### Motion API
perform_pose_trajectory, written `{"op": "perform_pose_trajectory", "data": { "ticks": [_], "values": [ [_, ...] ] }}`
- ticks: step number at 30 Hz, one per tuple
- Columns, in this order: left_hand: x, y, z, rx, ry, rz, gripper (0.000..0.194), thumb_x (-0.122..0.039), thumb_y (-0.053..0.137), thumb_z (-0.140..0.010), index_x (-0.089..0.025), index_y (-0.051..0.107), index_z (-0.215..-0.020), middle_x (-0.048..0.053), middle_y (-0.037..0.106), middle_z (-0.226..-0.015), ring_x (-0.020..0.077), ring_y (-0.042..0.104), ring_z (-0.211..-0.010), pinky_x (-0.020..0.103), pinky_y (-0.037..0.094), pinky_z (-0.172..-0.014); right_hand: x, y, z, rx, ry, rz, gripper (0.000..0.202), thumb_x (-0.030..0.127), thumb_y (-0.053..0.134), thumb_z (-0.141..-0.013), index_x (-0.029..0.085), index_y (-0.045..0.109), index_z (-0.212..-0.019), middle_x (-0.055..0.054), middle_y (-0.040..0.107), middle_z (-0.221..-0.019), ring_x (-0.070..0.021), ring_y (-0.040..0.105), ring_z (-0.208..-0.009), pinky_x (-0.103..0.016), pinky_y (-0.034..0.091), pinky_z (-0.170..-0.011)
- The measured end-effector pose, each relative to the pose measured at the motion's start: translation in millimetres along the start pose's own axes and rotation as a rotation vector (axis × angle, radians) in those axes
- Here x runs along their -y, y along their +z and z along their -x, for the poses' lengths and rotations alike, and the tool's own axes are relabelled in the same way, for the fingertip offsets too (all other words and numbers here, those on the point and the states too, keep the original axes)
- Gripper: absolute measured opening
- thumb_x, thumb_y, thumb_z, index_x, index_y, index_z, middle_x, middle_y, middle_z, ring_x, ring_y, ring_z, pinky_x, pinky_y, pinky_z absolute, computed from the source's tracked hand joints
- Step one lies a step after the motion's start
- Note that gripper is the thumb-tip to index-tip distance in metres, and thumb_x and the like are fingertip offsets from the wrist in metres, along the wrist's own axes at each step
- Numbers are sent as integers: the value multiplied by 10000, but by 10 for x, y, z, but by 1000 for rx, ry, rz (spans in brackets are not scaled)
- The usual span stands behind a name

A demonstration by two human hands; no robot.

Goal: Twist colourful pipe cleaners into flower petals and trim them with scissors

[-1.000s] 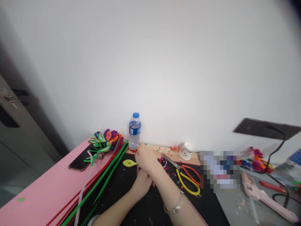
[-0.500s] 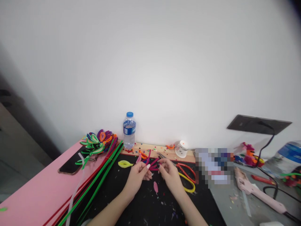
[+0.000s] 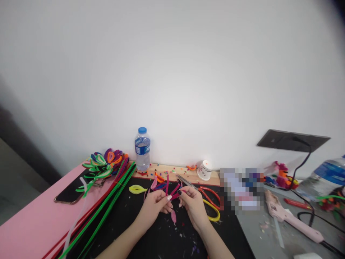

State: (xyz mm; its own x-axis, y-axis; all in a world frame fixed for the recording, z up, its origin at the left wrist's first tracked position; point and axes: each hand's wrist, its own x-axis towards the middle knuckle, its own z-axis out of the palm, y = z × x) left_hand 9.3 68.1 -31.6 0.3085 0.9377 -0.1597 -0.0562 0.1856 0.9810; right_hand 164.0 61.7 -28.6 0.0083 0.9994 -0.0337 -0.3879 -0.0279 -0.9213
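Observation:
Above the black mat [image 3: 161, 241], my left hand [image 3: 155, 207] pinches magenta pipe cleaner pieces [image 3: 167, 185] between thumb and fingers; one piece stands upright. My right hand [image 3: 192, 205] is closed on the other end of the same magenta pieces, close beside the left. A pink petal-shaped loop [image 3: 173, 216] lies below the hands on the mat. To the left is a yellow pipe cleaner loop [image 3: 137, 189], and behind the hands are pink, orange and blue loops [image 3: 160, 186]. Scissors [image 3: 211, 198] with red and yellow handles lie right of my right hand, partly hidden by it.
A water bottle [image 3: 142, 149] and a white paper cup [image 3: 204, 170] stand along the wall. Long green pipe cleaners [image 3: 107, 208], a looped multicolored bunch [image 3: 105, 163] and a phone [image 3: 70, 189] lie left. A pink glue gun [image 3: 293, 219] with a cord lies right.
The view has shifted slightly, so things appear further left. My hands stay together on the magenta pieces, whose angle has changed a little.

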Motion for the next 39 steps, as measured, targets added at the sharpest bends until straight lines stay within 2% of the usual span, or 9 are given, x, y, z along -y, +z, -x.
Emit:
{"op": "perform_pose_trajectory", "data": {
  "ticks": [11, 14, 17, 21, 28, 35, 39],
  "values": [
    [-34, 48, 52, 114, 64, -133, 279, -359, 549, -758, -144, 493, -588, 29, 654, -544, 120, 590, -464, 206, 443, -472, -2, -38, -20, 11, 37, -11, 147, 275, 664, -689, 143, 618, -645, 34, 537, -491, -50, 390, -372, -164, 324, -356],
    [-33, 47, 44, 102, 60, -134, 285, -371, 549, -756, -146, 492, -591, 31, 657, -546, 121, 590, -463, 202, 442, -464, 12, -36, -20, 46, 66, 9, 155, 296, 664, -686, 146, 625, -672, 28, 544, -511, -58, 402, -391, -168, 338, -369],
    [-26, 41, 40, 81, 59, -133, 291, -387, 536, -762, -143, 503, -605, 35, 661, -558, 124, 592, -466, 206, 448, -466, 26, -24, -11, 103, 76, 60, 207, 321, 646, -699, 132, 619, -617, 8, 560, -539, -62, 410, -409, -177, 360, -387],
    [7, 42, 45, 80, 63, -156, 340, -430, 444, -809, -141, 515, -643, 33, 645, -547, 131, 595, -467, 206, 444, -458, 24, -13, -2, 135, 75, 124, 235, 332, 627, -714, 124, 623, -605, 1, 574, -542, -57, 414, -394, -179, 364, -389],
    [30, 45, 80, 90, 141, -298, 355, -405, 363, -855, -130, 560, -747, 18, 614, -562, 98, 538, -397, 160, 305, -360, 37, 10, -3, 162, 96, 128, 236, 345, 631, -697, 125, 603, -618, 7, 579, -527, -64, 449, -387, -179, 384, -386],
    [-111, 77, 150, 141, 191, -365, 326, -365, 361, -866, -136, 584, -803, 2, 610, -548, 87, 510, -380, 174, 367, -416, 46, 39, 6, 133, 101, 143, 253, 369, 641, -680, 130, 576, -635, 13, 588, -509, -61, 442, -353, -175, 375, -353],
    [-113, 90, 155, 139, 189, -362, 309, -375, 370, -861, -147, 559, -771, -2, 603, -543, 89, 499, -383, 169, 380, -402, 23, 28, 2, 138, 85, 164, 262, 384, 628, -696, 133, 565, -649, 17, 581, -513, -58, 441, -350, -172, 375, -352]
  ]
}}
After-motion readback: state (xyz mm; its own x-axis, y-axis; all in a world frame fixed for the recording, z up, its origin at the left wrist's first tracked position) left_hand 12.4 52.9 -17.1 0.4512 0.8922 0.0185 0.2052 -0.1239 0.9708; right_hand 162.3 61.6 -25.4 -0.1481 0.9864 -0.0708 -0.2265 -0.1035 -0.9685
